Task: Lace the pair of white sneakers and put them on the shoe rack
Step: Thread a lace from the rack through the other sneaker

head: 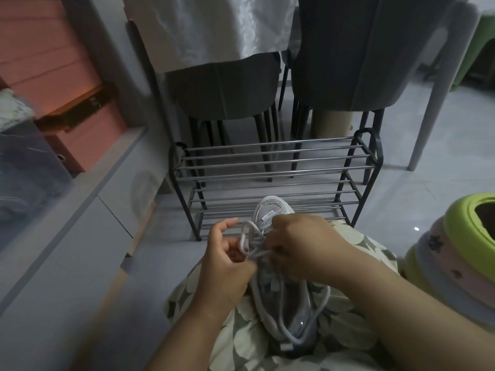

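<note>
One white sneaker (278, 285) lies on the person's lap, toe pointing away toward the rack (270, 167), which stands on the floor just beyond the knees with bare rails on every tier. The second sneaker of the pair is not in view.

The left hand (227, 266) is curled, its fingers (227, 231) bent around a loop of the lace (245, 242) just left of the shoe's tongue. The right hand (302, 247) lies over the middle of the shoe, fingers folded down onto the eyelet area; they seem to pinch the lace there, though the tips are hidden under the hand. The rest of the lace trails loose along the shoe toward the heel and ends in a plastic tip near the person's body.

The shoe looks light, with a soft mesh toe that would give under pressure and a firmer sole. It is likely steadiest held by the sides of the midfoot or the heel, not by the toe. The lace is a round, limp cord; it will not hold a shape by itself and may slide back through an eyelet if let go. The stiff tip is probably the best place to take hold for threading, and the cord should be kept taut close to the eyelet. Lacing seems well under way on this shoe, and the rack step remains.
</note>
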The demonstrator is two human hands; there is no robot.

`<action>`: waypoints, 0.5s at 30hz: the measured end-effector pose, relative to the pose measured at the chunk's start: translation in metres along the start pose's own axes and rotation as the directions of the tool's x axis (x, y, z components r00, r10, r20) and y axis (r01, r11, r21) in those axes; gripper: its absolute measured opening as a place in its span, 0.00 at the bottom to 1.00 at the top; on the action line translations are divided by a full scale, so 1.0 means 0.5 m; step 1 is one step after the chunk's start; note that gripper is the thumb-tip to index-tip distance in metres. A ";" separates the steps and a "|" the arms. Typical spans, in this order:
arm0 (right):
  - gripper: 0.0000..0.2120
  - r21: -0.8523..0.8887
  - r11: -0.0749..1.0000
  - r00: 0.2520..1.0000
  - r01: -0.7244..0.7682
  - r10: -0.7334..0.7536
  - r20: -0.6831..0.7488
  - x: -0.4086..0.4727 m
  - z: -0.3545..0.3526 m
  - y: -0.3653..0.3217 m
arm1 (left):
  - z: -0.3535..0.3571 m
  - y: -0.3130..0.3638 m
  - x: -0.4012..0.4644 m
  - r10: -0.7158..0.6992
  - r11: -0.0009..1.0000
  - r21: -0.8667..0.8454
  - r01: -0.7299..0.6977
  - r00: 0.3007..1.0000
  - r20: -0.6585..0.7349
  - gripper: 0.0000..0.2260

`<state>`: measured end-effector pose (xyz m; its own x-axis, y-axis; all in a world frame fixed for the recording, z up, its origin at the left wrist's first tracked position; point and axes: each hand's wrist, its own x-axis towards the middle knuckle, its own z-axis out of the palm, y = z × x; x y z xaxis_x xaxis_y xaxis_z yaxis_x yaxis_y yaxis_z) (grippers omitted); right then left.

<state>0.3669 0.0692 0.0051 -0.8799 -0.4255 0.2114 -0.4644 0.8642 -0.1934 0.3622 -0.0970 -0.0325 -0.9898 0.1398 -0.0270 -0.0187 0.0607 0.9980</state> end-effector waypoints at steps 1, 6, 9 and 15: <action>0.11 0.081 0.997 1.000 0.015 -0.013 -0.021 -0.002 -0.002 0.004 | 0.000 0.001 -0.001 0.001 1.000 0.011 -0.001 1.000 -0.002 0.29; 0.10 0.713 0.696 0.991 -0.086 0.133 -0.011 -0.010 -0.023 0.047 | 0.004 0.005 0.002 -0.022 1.000 0.016 0.022 0.999 -0.024 0.28; 0.13 0.912 0.400 0.977 -0.092 0.213 0.006 -0.017 -0.027 0.056 | 0.004 0.000 0.005 -0.022 1.000 0.011 0.022 0.999 -0.026 0.27; 0.12 0.997 0.040 0.946 -0.063 0.321 0.047 -0.018 -0.025 0.065 | 0.002 -0.006 0.002 0.047 0.996 0.084 -0.043 0.998 -0.051 0.20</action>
<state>0.3612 0.1044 0.0091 -0.9862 -0.1372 0.0930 -0.0634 -0.2063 -0.9764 0.3612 -0.0960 -0.0354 -0.9955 0.0922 0.0230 0.0356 0.1372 0.9899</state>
